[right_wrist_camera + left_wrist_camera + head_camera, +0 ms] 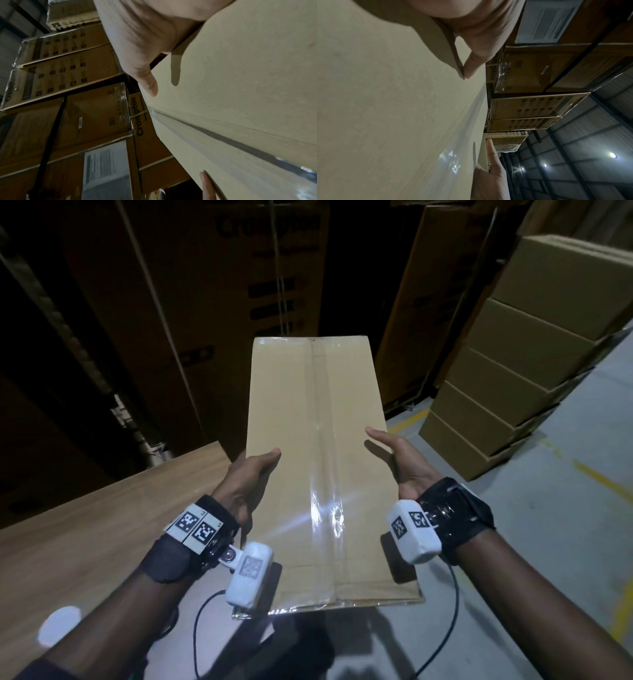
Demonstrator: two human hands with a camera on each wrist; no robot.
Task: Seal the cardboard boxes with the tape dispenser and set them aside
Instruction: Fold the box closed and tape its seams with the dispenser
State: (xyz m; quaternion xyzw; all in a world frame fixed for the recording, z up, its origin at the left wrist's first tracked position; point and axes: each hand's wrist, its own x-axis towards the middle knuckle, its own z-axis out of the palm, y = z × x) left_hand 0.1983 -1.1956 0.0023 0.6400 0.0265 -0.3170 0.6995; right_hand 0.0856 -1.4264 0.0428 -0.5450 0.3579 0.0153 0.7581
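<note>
A long, plain cardboard box point(308, 422) is held up in front of me, lengthwise away from me. Clear tape point(325, 508) runs along its centre seam and glints near my end. My left hand point(250, 474) grips the box's left edge with the thumb point(476, 60) laid on the top face. My right hand point(400, 463) holds the right edge, its thumb point(145, 81) stretched over the top. The other fingers of both hands are hidden behind the box. No tape dispenser is in view.
A wooden table point(102, 525) lies at the lower left. A stack of plain boxes point(513, 371) stands on the grey floor point(582, 508) at the right, where yellow lines run. Tall printed cartons point(205, 302) fill the dark racks behind.
</note>
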